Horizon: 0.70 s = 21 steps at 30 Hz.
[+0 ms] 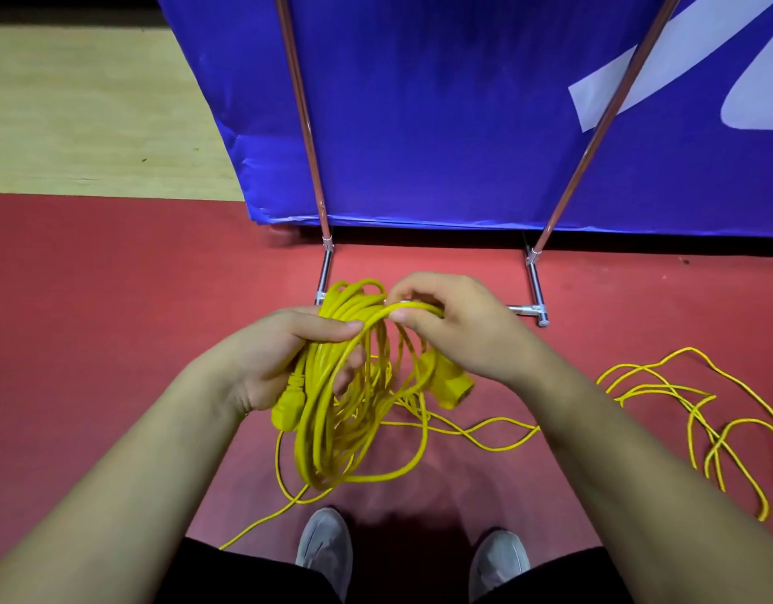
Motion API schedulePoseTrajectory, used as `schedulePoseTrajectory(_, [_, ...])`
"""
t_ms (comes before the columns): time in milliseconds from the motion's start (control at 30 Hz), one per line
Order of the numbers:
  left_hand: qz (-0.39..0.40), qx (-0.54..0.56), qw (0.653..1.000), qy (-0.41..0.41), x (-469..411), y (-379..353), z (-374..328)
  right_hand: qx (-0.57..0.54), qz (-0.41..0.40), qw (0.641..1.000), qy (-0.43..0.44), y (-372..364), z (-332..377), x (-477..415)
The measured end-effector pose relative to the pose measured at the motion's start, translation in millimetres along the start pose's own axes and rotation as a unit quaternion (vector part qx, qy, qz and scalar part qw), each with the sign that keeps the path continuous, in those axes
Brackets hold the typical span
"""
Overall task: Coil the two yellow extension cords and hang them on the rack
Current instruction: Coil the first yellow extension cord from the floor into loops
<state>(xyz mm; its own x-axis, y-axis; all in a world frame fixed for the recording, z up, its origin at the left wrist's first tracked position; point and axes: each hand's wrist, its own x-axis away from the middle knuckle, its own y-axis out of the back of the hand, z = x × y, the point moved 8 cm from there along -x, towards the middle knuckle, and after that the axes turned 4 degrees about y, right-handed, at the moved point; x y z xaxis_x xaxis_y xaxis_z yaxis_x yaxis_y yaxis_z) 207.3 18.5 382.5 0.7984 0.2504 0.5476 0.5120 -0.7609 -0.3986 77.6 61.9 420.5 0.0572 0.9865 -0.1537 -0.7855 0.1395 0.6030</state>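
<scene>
My left hand grips a coil of yellow extension cord that hangs in several loops, with its yellow plug below my palm. My right hand pinches one strand at the top of the coil. A yellow socket end hangs under my right wrist. A second yellow cord lies loose in tangled loops on the red floor to the right. The metal rack stands just beyond my hands, its two poles rising in front of a blue banner.
The blue banner fills the space behind the rack. Red floor lies around me, with pale wooden floor at the far left. My grey shoes stand at the bottom, with a cord strand trailing past the left one.
</scene>
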Motion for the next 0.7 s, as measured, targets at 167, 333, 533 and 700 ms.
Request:
schedulePoseTrajectory(167, [0.053,-0.038,0.997,0.032,3,-15,6,0.045,0.098,0.994,-0.008,-14,-7,7])
schedulePoseTrajectory(333, [0.086,-0.136,0.985,0.056,5,-26,13,0.126,0.072,0.985,0.094,-32,0,1])
schedulePoseTrajectory(533, [0.013,-0.279,0.96,-0.02,5,-13,-6,0.21,0.02,0.977,0.025,-13,-5,3])
schedulePoseTrajectory(700, [-0.146,-0.516,0.831,-0.144,12,-1,-27,0.247,0.017,0.969,-0.02,-9,-8,3])
